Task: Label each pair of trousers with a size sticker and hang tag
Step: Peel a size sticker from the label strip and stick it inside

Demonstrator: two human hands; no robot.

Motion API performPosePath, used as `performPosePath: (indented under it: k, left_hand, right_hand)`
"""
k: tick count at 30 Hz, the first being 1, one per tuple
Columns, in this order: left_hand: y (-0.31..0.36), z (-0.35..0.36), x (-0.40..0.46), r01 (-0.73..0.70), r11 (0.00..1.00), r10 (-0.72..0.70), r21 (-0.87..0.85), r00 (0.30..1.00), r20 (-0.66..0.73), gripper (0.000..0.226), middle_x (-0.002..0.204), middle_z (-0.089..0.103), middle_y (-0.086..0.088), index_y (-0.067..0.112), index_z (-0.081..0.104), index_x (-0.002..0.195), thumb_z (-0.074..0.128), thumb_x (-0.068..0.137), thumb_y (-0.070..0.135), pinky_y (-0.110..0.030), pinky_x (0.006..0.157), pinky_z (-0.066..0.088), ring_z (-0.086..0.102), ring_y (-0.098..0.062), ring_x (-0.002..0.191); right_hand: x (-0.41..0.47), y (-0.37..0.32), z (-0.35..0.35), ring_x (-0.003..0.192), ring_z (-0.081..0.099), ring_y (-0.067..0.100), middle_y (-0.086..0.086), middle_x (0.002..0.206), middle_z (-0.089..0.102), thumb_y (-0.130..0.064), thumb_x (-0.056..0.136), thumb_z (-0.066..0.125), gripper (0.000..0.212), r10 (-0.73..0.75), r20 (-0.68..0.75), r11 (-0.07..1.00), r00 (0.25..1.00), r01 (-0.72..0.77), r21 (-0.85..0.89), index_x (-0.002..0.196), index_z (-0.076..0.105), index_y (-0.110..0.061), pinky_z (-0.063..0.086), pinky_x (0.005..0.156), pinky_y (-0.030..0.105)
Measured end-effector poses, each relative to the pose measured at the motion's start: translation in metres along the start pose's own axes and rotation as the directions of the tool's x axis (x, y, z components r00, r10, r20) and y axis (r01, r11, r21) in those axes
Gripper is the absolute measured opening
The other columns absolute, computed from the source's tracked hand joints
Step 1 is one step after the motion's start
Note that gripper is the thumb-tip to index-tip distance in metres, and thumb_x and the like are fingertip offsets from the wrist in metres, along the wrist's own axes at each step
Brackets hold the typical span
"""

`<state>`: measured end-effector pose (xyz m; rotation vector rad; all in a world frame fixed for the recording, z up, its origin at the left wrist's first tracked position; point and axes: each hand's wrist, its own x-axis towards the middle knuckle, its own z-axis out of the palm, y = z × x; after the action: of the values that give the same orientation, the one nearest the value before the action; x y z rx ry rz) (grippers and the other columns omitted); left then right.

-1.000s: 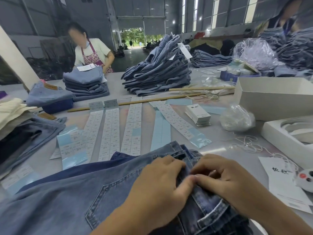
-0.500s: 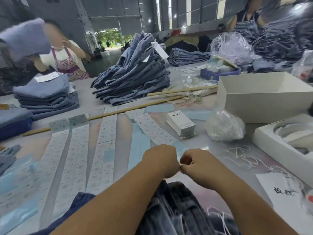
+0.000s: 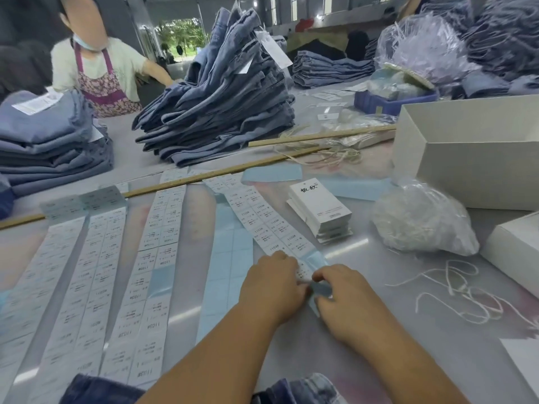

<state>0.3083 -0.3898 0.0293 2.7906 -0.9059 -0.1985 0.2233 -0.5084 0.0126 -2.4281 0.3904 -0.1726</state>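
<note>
Several strips of white size stickers on pale blue backing lie side by side on the grey table [image 3: 379, 345]. Both my hands meet at the near end of the rightmost sticker strip [image 3: 271, 228]. My left hand [image 3: 271, 287] pinches a sticker at that end, while my right hand [image 3: 344, 293] grips the blue backing beside it. The blue jeans [image 3: 297, 389] lie at the bottom edge, mostly hidden under my forearms. A stack of white hang tags [image 3: 320, 211] sits just beyond the strip, to the right.
A bag of white strings [image 3: 420, 220] and loose strings [image 3: 455, 293] lie right of my hands. White boxes [image 3: 466, 153] stand at the right. Folded jeans piles [image 3: 221, 91] [image 3: 49, 141] sit behind two wooden sticks [image 3: 204, 177]. A person in an apron [image 3: 96, 74] works at the far left.
My hands left the jeans waistband and reached forward to the end of the rightmost sticker strip, where they now hold sticker and backing. The view tilted up from the jeans.
</note>
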Motion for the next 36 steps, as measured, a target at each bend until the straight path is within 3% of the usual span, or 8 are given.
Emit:
performPosePath:
  k: [7, 21, 30, 36]
  left_hand:
    - [-0.0008, -0.0031, -0.0055, -0.012, 0.999, 0.009, -0.042, 0.997, -0.079, 0.031, 0.108, 0.063, 0.005, 0.022, 0.062, 0.103, 0.056, 0.085, 0.046, -0.037, 0.084, 0.049, 0.057, -0.020, 0.097]
    - [-0.0063, -0.0047, -0.0061, 0.027, 0.989, -0.034, -0.145, 0.998, -0.047, 0.020, 0.111, 0.061, 0.007, 0.026, 0.070, 0.096, 0.064, 0.086, 0.042, -0.037, 0.090, 0.050, 0.056, -0.017, 0.105]
    - [-0.0026, -0.0055, -0.0058, 0.007, 0.999, -0.011, -0.053, 0.997, -0.072, 0.019, 0.108, 0.065, 0.008, 0.027, 0.071, 0.096, 0.057, 0.090, 0.039, -0.034, 0.085, 0.051, 0.059, -0.017, 0.098]
    - [-0.0024, -0.0046, -0.0069, -0.001, 1.000, -0.001, -0.025, 0.995, -0.102, 0.031, 0.103, 0.064, 0.006, 0.025, 0.069, 0.092, 0.064, 0.083, 0.054, -0.030, 0.078, 0.047, 0.059, -0.019, 0.094]
  right_hand:
    - [0.0064, 0.0033, -0.0019, 0.107, 0.050, 0.014, -0.001, 0.114, 0.054, -0.016, 0.086, 0.057, 0.026, 0.014, -0.032, 1.000, 0.999, -0.014, 0.017, 0.110, 0.066, -0.019, 0.038, 0.085, 0.019]
    - [0.0073, 0.0031, -0.0018, 0.117, 0.047, 0.014, -0.003, 0.122, 0.050, -0.021, 0.090, 0.056, 0.032, 0.013, 0.012, 1.000, 1.000, -0.012, -0.013, 0.120, 0.068, -0.017, 0.039, 0.099, 0.023]
    - [0.0074, 0.0040, -0.0033, 0.122, 0.045, 0.014, -0.003, 0.128, 0.049, -0.014, 0.092, 0.053, 0.034, 0.007, 0.038, 1.000, 0.999, -0.006, -0.017, 0.120, 0.070, -0.019, 0.036, 0.104, 0.023]
    - [0.0072, 0.0036, -0.0032, 0.120, 0.045, 0.014, -0.003, 0.125, 0.049, -0.017, 0.092, 0.056, 0.027, 0.011, 0.041, 1.000, 0.999, -0.010, -0.017, 0.111, 0.075, -0.022, 0.036, 0.103, 0.022]
